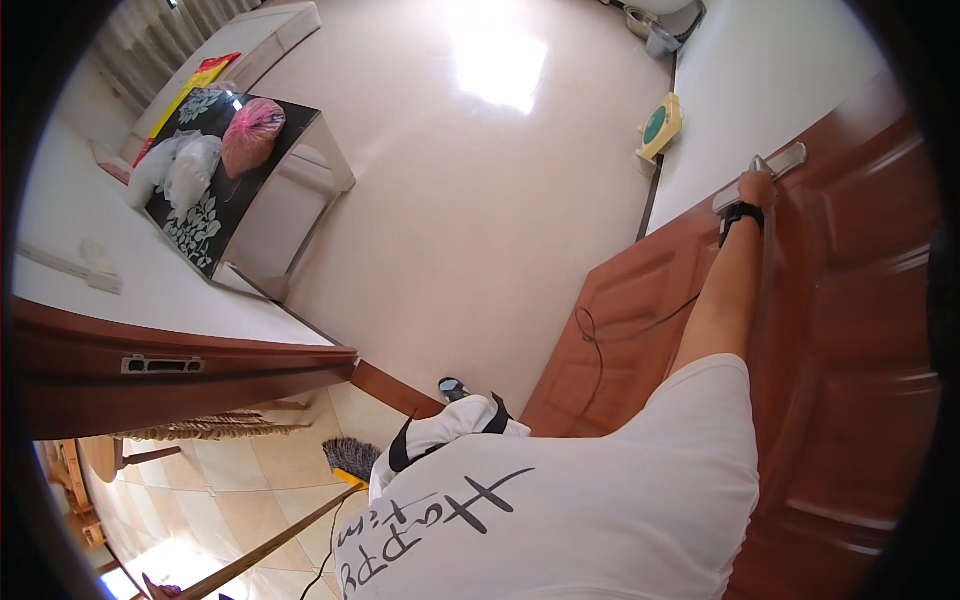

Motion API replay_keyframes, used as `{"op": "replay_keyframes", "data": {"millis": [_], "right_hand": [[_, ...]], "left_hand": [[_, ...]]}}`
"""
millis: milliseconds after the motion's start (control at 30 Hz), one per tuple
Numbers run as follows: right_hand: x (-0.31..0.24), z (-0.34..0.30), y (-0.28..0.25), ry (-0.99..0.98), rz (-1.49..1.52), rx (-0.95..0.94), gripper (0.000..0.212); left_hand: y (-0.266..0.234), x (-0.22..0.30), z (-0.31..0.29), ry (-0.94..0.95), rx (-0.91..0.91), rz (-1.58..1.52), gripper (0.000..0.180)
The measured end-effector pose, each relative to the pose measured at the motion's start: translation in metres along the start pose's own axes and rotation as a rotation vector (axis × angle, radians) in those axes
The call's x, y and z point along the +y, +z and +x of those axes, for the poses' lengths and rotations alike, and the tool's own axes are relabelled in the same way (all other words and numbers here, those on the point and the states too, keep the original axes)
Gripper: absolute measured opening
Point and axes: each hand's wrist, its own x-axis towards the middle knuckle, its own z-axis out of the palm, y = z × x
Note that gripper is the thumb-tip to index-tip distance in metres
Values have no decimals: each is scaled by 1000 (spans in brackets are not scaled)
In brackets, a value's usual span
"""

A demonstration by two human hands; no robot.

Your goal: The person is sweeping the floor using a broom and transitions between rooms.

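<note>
My right arm reaches forward to a reddish-brown panelled door [640, 330]. My right hand [757, 188] is closed around its silver lever handle [757, 164], and a black band [740, 214] circles that wrist. Down at the left, a broom [285, 540] with a wooden handle, yellow collar and dark grey bristles [348, 455] slants over the tiles. Only a dim, purplish-edged bit of my left hand [160, 588] shows at the lower rim, closed at the handle's end. One shoe [453, 388] of mine is by the threshold.
A low table [262, 215] with a black patterned top bears white plastic bags [190, 170] and a pink bag [252, 135]. A yellow-green appliance [660, 128] stands against the right wall. The brown door frame [230, 365] borders the left. A dark cord [597, 350] hangs across the door.
</note>
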Motion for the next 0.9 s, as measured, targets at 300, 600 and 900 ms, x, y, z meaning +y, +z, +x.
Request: {"op": "replay_keyframes", "data": {"millis": [300,600,900], "right_hand": [[-51,-46,-7,-30,58,50,24],[-133,-134,-20,-149,100,-31,27],[-225,-272,-66,-354,283,-58,29]], "left_hand": [[3,32,-11,-173,106,-308,25],[-41,-58,-9,-210,235,-276,29],[-121,-139,-58,-174,426,-271,28]]}}
